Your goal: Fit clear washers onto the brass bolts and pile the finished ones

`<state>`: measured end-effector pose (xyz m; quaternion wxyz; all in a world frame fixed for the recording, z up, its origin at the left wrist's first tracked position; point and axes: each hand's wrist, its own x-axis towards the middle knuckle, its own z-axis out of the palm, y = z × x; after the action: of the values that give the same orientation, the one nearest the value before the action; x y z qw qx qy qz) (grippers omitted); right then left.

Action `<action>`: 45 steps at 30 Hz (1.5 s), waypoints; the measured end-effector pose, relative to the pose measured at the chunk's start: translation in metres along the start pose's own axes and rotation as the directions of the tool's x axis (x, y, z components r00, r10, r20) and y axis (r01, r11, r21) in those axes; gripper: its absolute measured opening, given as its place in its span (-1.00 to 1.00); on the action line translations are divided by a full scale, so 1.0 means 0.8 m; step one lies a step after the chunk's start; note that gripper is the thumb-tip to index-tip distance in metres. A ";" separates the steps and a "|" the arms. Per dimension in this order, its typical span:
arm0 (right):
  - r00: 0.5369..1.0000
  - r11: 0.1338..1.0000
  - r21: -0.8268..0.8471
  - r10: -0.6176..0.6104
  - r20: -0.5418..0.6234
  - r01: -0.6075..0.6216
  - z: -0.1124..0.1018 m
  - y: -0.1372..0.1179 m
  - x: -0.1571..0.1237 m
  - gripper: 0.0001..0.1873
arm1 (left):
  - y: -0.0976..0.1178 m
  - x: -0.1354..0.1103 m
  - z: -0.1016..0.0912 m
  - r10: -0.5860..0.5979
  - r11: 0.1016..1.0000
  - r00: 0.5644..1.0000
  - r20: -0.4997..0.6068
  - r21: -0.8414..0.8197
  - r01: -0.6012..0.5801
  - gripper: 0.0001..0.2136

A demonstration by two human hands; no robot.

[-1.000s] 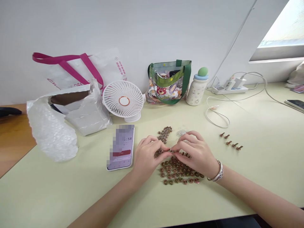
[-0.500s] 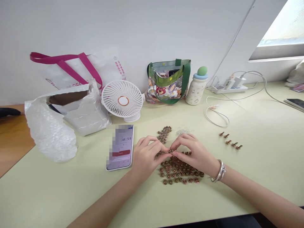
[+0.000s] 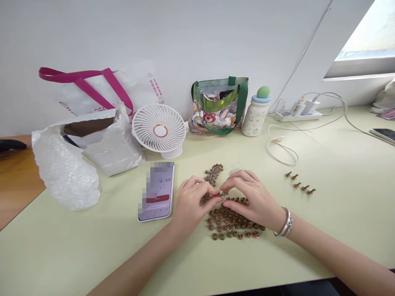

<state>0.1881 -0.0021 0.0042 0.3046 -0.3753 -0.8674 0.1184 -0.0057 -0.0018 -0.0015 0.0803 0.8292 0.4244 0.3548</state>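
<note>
My left hand [image 3: 195, 198] pinches a small copper-coloured screw [image 3: 224, 195] between thumb and index finger, its shank pointing right. Close by on the right, my right hand [image 3: 251, 197] has its thumb and index finger parted around the shank end; whether a fingertip touches it I cannot tell. Under and in front of the hands, many similar screws [image 3: 232, 225] are grouped in rough rows, partly covered by my right hand. Behind my left fingers lies a pile of small metal pieces [image 3: 212, 174]. A little heap of clear pieces [image 3: 235, 170] shows behind my right hand.
Several loose screws [image 3: 297, 185] lie to the right. A phone [image 3: 157, 193] is left of my hands. Along the wall are an opened white plastic package [image 3: 68, 172], a fan [image 3: 159, 130], a bag [image 3: 216, 115], a bottle [image 3: 255, 117] and a power strip [image 3: 299, 117] with cables.
My right thumb and index finger have parted from the screw, where before they met at it. My left hand keeps its pinch in nearly the same place.
</note>
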 end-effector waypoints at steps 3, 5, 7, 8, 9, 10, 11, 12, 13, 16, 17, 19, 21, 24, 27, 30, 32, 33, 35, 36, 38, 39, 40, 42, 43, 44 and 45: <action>0.997 0.997 0.042 0.058 0.050 -0.060 -0.001 -0.001 0.000 -0.93 | -0.001 -0.001 0.000 0.082 0.996 0.995 -0.049 0.034 -0.081 -0.89; 0.996 0.996 0.049 0.077 0.041 -0.079 0.000 -0.002 0.000 -0.96 | -0.003 -0.002 0.001 0.111 0.993 0.991 -0.070 0.049 -0.108 -0.89; 0.997 0.996 0.043 0.078 0.019 -0.079 0.002 -0.002 0.000 -0.97 | -0.003 -0.003 0.002 0.104 0.994 0.993 -0.065 0.054 -0.100 -0.87; 0.997 0.997 0.035 0.071 0.005 -0.071 0.002 -0.002 0.000 -0.95 | -0.003 -0.003 0.002 0.091 0.995 0.994 -0.054 0.053 -0.088 -0.87; 0.998 0.998 0.020 0.058 -0.010 -0.057 0.003 -0.002 0.000 -0.93 | -0.003 -0.002 0.002 0.074 0.996 0.996 -0.040 0.049 -0.072 -0.86; 0.999 0.999 -0.002 0.037 -0.031 -0.038 0.004 -0.001 -0.001 -0.93 | -0.003 -0.002 0.002 0.053 0.998 0.998 -0.023 0.044 -0.052 -0.86; 0.998 0.999 -0.031 0.006 -0.056 -0.008 0.004 -0.001 -0.001 -0.93 | -0.002 -0.001 0.002 0.029 0.999 1.000 -0.003 0.036 -0.029 -0.86; 0.996 0.997 -0.066 -0.034 -0.084 0.029 0.004 0.000 -0.001 -0.94 | -0.001 -0.001 0.002 0.004 1.000 1.000 0.018 0.024 -0.005 -0.86; 0.991 0.992 -0.103 -0.079 -0.112 0.068 0.004 0.001 -0.001 -0.94 | 0.001 0.000 0.001 -0.019 1.000 0.999 0.037 0.011 0.019 -0.87; 0.974 0.974 -0.165 -0.177 -0.139 0.154 0.002 0.003 -0.001 -0.93 | 0.004 0.001 -0.001 -0.051 0.998 0.995 0.082 -0.032 0.054 -0.88; 0.977 0.976 -0.158 -0.173 -0.125 0.152 0.001 0.003 0.000 -0.92 | 0.004 0.000 -0.001 -0.044 0.998 0.996 0.082 -0.040 0.048 -0.89; 0.990 0.986 -0.117 -0.125 -0.068 0.116 -0.002 0.002 0.000 -0.90 | 0.004 -0.001 -0.002 -0.013 0.999 0.998 0.060 -0.042 0.016 -0.89; 0.997 0.994 -0.076 -0.073 -0.010 0.072 -0.003 0.001 0.000 -0.91 | 0.002 -0.002 -0.001 0.024 0.999 0.999 0.030 -0.023 -0.023 -0.90; 0.999 0.998 -0.044 -0.038 0.009 0.038 -0.002 0.000 0.000 -0.90 | -0.001 -0.003 -0.001 0.070 0.997 0.998 0.003 0.015 -0.070 -0.90; 0.998 0.997 -0.055 -0.047 -0.048 0.045 0.000 0.001 -0.001 -0.96 | -0.001 -0.003 0.000 0.078 0.997 0.997 0.004 0.028 -0.078 -0.89; 0.986 0.988 -0.113 -0.115 -0.124 0.101 0.003 0.003 -0.001 -0.95 | 0.001 -0.002 -0.001 0.040 0.999 0.999 0.022 0.021 -0.041 -0.89; 0.972 0.976 -0.161 -0.171 -0.161 0.145 0.005 0.004 -0.001 -0.94 | 0.002 -0.002 -0.001 -0.001 1.000 0.999 0.040 0.011 0.001 -0.88; 0.965 0.969 -0.183 -0.196 -0.173 0.164 0.006 0.004 -0.001 -0.93 | 0.003 -0.001 -0.001 -0.020 1.000 0.998 0.053 0.004 0.020 -0.88; 0.956 0.959 -0.216 -0.226 -0.189 0.184 0.007 0.005 -0.001 -0.92 | 0.004 -0.001 -0.001 -0.053 0.999 0.995 0.081 -0.004 0.053 -0.88; 0.953 0.956 -0.227 -0.232 -0.193 0.187 0.007 0.005 -0.001 -0.92 | 0.005 -0.001 -0.001 -0.063 0.998 0.993 0.095 -0.006 0.064 -0.88; 0.952 0.952 -0.239 -0.238 -0.193 0.190 0.007 0.006 -0.001 -0.92 | 0.005 -0.001 -0.001 -0.077 0.997 0.990 0.116 -0.008 0.079 -0.88; 0.952 0.951 -0.242 -0.241 -0.189 0.192 0.007 0.007 0.000 -0.92 | 0.006 -0.001 0.000 -0.081 0.997 0.989 0.123 -0.008 0.083 -0.89; 0.952 0.950 -0.243 -0.243 -0.184 0.195 0.008 0.008 0.000 -0.92 | 0.006 -0.002 0.000 -0.083 0.996 0.988 0.128 -0.007 0.085 -0.89; 0.953 0.949 -0.245 -0.246 -0.174 0.200 0.008 0.009 0.000 -0.93 | 0.006 -0.002 0.000 -0.078 0.997 0.988 0.132 -0.005 0.080 -0.90; 0.955 0.949 -0.245 -0.246 -0.169 0.201 0.008 0.009 0.000 -0.94 | 0.006 -0.002 0.000 -0.073 0.997 0.988 0.133 -0.004 0.074 -0.90; 0.956 0.949 -0.245 -0.244 -0.163 0.201 0.008 0.010 0.000 -0.95 | 0.007 -0.002 0.000 -0.067 0.998 0.989 0.133 -0.004 0.068 -0.91; 0.957 0.949 -0.244 -0.242 -0.157 0.200 0.008 0.010 0.000 -0.95 | 0.007 -0.003 0.000 -0.062 0.998 0.989 0.133 -0.003 0.063 -0.91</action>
<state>0.1889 0.0034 -0.0047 0.3505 -0.3167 -0.8799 -0.0512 -0.0030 -0.0068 -0.0001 0.1226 0.8369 0.4427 0.2976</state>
